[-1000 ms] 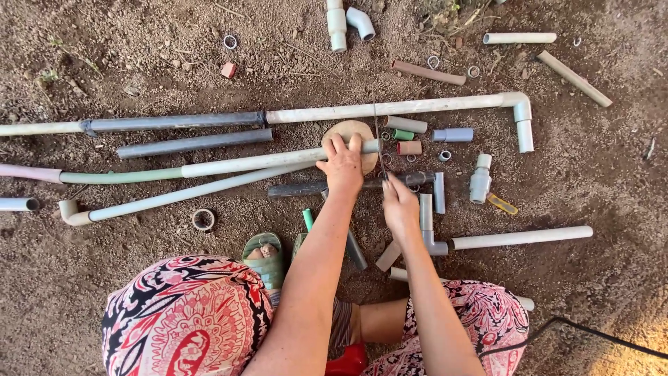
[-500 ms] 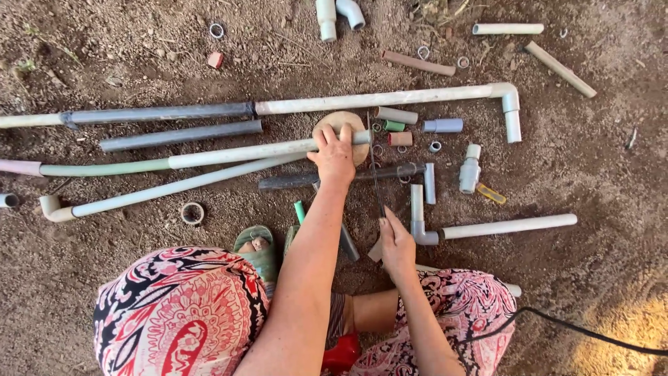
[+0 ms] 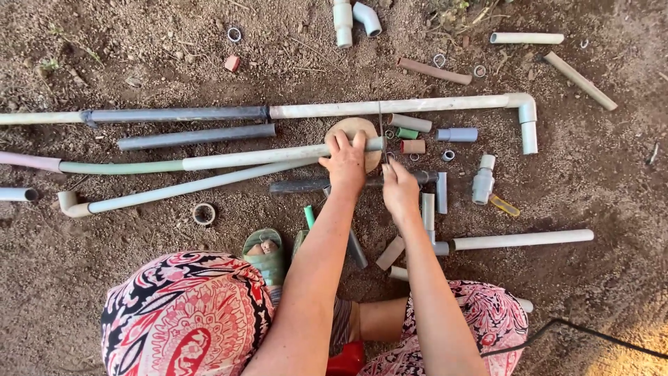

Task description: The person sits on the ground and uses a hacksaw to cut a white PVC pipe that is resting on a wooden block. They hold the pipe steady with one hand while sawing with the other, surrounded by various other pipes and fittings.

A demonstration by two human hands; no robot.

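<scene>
My left hand (image 3: 344, 163) presses down on the end of a long white pipe (image 3: 250, 157), which lies across a round wooden disc (image 3: 355, 127) on the dirt. Just to its right, my right hand (image 3: 399, 188) is shut on a thin dark saw blade (image 3: 380, 129). The blade stands across the pipe's end and reaches up to the long white pipe with an elbow (image 3: 403, 106). A dark pipe (image 3: 299, 186) lies under both wrists.
Many pipes and fittings lie on the dirt: a grey pipe (image 3: 195, 136), a white pipe with a bent end (image 3: 174, 189), short offcuts (image 3: 457, 134), a valve (image 3: 483, 179), a white pipe (image 3: 522, 240) at the right, and rings (image 3: 204, 214). My sandalled foot (image 3: 263, 254) is at the bottom.
My right hand has come up from the lower short pipes to the pipe's end and now holds the thin blade there. My left hand has stayed on the pipe.
</scene>
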